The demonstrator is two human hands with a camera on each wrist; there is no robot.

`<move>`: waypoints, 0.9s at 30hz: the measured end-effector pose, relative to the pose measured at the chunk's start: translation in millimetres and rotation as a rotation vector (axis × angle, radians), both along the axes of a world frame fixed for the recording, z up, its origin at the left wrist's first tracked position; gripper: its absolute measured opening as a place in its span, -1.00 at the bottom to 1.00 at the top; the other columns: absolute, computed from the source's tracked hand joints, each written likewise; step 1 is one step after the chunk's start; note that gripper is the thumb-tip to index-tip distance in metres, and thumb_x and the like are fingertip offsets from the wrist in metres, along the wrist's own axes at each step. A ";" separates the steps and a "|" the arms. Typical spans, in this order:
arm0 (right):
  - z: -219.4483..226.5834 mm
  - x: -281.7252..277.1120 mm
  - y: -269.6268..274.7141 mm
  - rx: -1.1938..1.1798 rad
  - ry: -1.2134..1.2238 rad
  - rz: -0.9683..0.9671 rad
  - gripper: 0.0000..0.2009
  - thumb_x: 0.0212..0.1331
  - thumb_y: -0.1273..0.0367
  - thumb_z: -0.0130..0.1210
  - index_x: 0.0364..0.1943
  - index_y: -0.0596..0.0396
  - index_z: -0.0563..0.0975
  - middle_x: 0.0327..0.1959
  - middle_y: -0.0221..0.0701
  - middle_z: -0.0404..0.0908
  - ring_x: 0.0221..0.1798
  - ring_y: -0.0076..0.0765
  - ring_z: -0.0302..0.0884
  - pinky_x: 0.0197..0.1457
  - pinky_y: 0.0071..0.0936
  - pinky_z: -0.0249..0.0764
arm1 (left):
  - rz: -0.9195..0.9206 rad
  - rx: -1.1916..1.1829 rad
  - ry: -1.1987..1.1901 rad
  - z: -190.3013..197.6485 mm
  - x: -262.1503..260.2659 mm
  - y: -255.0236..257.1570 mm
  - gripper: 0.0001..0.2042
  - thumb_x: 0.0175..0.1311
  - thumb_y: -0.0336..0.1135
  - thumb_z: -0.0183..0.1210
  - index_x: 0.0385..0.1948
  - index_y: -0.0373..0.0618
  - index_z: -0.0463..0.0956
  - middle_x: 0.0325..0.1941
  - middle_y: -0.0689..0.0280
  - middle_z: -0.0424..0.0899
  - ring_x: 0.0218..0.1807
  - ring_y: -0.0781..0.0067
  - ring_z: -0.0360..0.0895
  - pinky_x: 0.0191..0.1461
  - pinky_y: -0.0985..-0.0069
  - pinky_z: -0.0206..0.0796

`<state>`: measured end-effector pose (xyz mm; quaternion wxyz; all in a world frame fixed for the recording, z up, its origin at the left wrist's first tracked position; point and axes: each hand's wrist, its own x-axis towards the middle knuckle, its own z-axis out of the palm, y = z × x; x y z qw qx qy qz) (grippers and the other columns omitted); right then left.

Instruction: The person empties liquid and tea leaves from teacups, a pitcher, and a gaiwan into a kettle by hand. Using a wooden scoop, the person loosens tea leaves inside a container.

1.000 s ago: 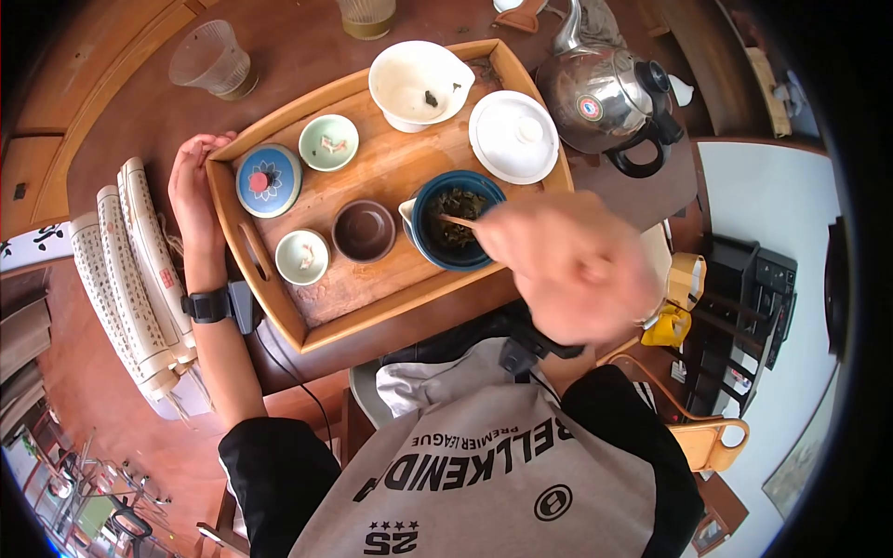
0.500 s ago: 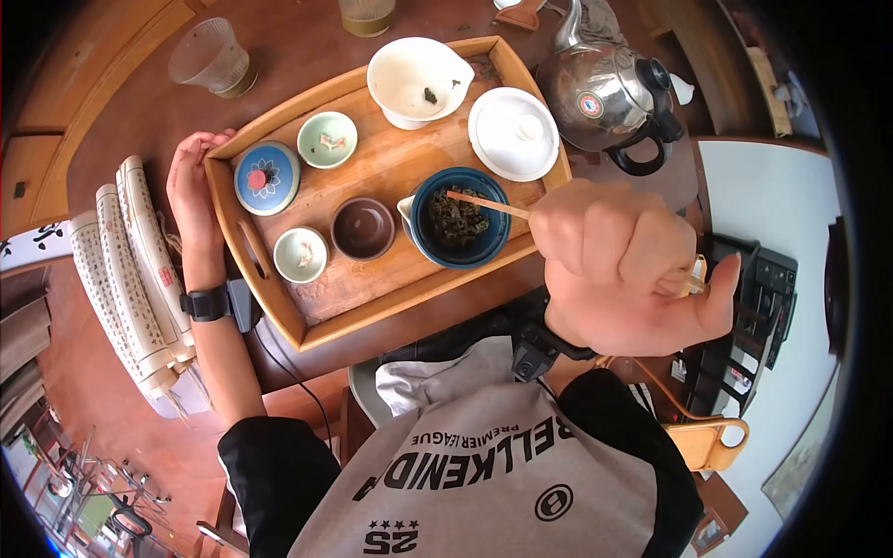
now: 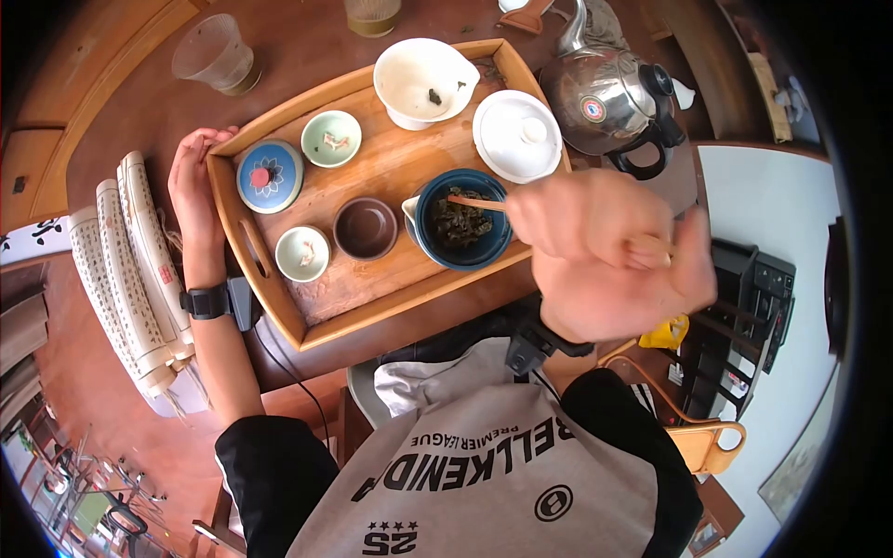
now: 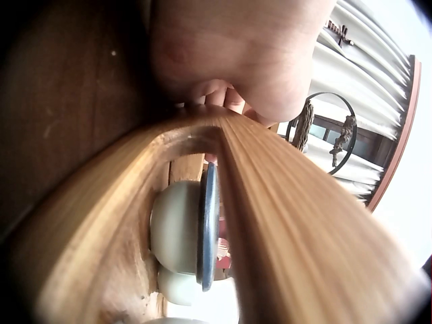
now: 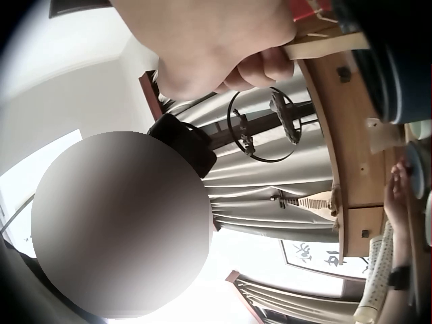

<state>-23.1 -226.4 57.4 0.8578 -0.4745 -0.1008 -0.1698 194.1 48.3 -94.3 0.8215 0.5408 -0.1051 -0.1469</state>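
My right hand (image 3: 609,251) grips a thin wooden stick (image 3: 479,203), blurred, with its tip among wet dark leaves (image 3: 460,225) inside a blue-rimmed pot (image 3: 502,244). That pot stands at the near right of a wooden tray (image 3: 391,307). At the tray's far left corner, my left hand (image 3: 195,191) holds the edge with bent fingers. Close by it lies a blue lid (image 3: 279,191) with a red knob. In the left wrist view, the palm (image 4: 236,47) is against the tray's end (image 4: 283,196), above the handle slot. The right wrist view shows the stick (image 5: 327,47) between fingers.
On the tray are a pale green cup (image 3: 321,153), a small white cup (image 3: 290,265), a brown cup (image 3: 365,246), a white pouring bowl (image 3: 405,107) and a white lid (image 3: 502,153). A steel kettle (image 3: 595,84) stands right, rolled papers (image 3: 130,288) left, glasses (image 3: 219,56) behind.
The right hand first drew back to the right from over the pot, then came slightly left again, the stick staying over the leaves. The left hand keeps its place at the tray corner.
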 end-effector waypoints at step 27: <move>-3.3 -2.8 2.0 -0.170 0.071 -0.137 -0.65 0.31 0.30 -0.32 -0.67 0.06 0.06 -0.70 -0.53 0.01 -0.64 -0.53 -0.11 -0.53 -0.48 -0.15 | 0.024 0.039 0.000 -1.6 0.6 0.4 -0.77 0.46 -0.35 -0.12 -0.13 -0.32 0.45 -0.14 0.10 0.62 0.13 0.17 0.51 0.32 0.29 0.24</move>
